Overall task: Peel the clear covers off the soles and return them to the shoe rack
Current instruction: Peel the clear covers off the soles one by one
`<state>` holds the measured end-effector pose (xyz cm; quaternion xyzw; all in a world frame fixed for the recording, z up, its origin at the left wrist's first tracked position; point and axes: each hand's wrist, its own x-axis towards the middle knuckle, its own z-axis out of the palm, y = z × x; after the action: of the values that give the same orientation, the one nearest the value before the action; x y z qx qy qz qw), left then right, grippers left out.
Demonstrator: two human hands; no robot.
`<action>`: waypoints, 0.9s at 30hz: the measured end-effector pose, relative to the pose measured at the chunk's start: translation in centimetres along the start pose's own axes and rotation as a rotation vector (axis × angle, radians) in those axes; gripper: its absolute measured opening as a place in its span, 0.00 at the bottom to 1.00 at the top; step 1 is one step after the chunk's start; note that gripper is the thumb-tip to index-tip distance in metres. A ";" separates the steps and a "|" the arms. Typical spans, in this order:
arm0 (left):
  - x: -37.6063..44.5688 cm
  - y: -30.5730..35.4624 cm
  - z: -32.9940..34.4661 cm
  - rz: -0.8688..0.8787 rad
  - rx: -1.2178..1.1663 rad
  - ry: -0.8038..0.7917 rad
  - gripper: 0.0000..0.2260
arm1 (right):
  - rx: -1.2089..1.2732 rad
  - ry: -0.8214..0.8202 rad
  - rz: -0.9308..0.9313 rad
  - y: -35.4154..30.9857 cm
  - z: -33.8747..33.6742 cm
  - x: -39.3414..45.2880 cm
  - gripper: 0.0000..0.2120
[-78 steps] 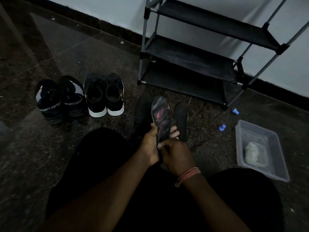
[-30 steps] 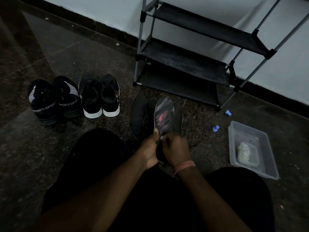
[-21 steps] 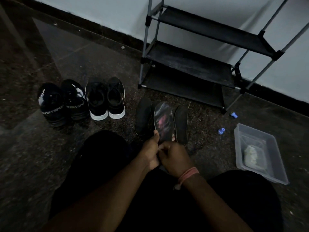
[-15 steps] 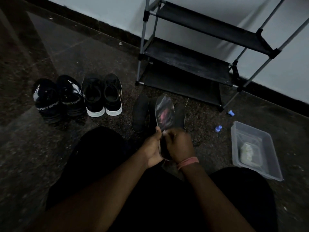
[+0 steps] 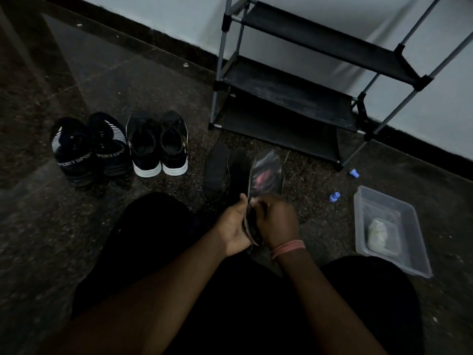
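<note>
Seated person's dark-clad legs (image 5: 179, 290) fill the lower field. Above them, both hands meet at one sole (image 5: 265, 175). Left hand (image 5: 234, 226) grips the sole's heel end, thumb laid along its near edge. Right hand (image 5: 277, 221), wearing a pink wristband (image 5: 288, 248), is curled at the same end, fingertips pinching at the edge where the clear cover (image 5: 268, 162) meets the sole; whether the film is truly caught between them cannot be told. The sole is held tilted, toe pointing away, with the glossy cover over its upper face and a pink mark showing through.

On the floor just behind lie two dark bare soles (image 5: 217, 172), side by side. To the left stand two pairs of shoes: white-edged pair (image 5: 157, 147), then a pair lettered "SPORT" (image 5: 89, 149). To the right sit a clear tub (image 5: 419, 254) holding a pale wad, and two small blue caps (image 5: 334, 196). Farthest, the shoe rack (image 5: 289, 90) stands against the wall, its shelves dark.
</note>
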<state>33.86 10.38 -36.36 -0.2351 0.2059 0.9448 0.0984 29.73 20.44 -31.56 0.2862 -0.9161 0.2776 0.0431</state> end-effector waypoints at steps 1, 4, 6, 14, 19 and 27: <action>-0.3 -0.2 0.1 -0.017 0.002 -0.006 0.26 | -0.035 0.012 0.038 0.4 0.0 0.3 0.05; -0.3 -0.2 -0.2 -0.015 0.031 0.015 0.26 | -0.041 -0.034 0.041 0.4 0.0 -0.1 0.05; -0.2 0.5 -0.3 0.010 0.036 0.038 0.27 | 0.058 -0.148 -0.039 -0.5 -0.2 -1.3 0.06; 0.0 0.4 -0.2 -0.031 0.086 0.012 0.28 | -0.002 -0.051 -0.048 1.1 -0.5 -0.1 0.04; -0.4 0.1 -0.8 -0.056 0.129 0.057 0.29 | -0.073 -0.102 -0.057 0.5 -0.1 -0.2 0.06; -0.1 0.1 -0.2 -0.023 0.156 0.036 0.31 | 0.086 -0.078 -0.044 0.3 -0.7 -0.6 0.05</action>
<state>33.99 10.21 -36.49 -0.2458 0.2778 0.9204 0.1236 29.96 21.33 -31.23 0.3184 -0.8978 0.3043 0.0013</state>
